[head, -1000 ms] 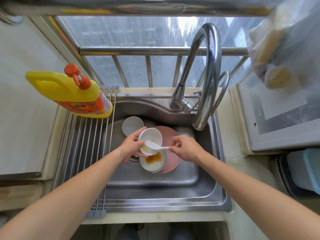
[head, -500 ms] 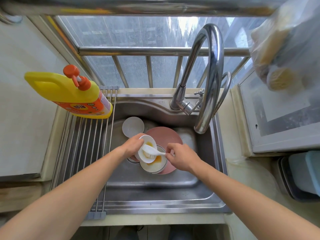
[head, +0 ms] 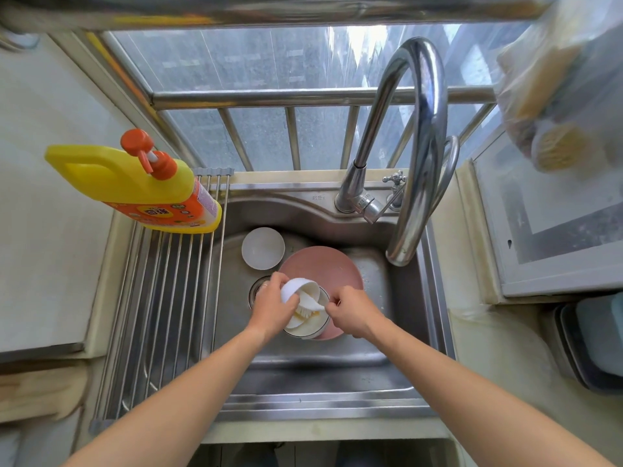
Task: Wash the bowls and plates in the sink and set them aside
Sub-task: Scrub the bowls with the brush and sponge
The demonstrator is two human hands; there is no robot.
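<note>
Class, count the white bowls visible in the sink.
3: one bowl at the back left, one tilted in the left hand, one beneath it on the pink plate. Others may be hidden.

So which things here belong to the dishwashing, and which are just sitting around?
Part of the job:
small white bowl held in the left hand
white spoon pinched by the right hand
white bowl underneath
pink round plate
white bowl at back
steel sink

Lying about:
yellow detergent bottle
plastic bag
</note>
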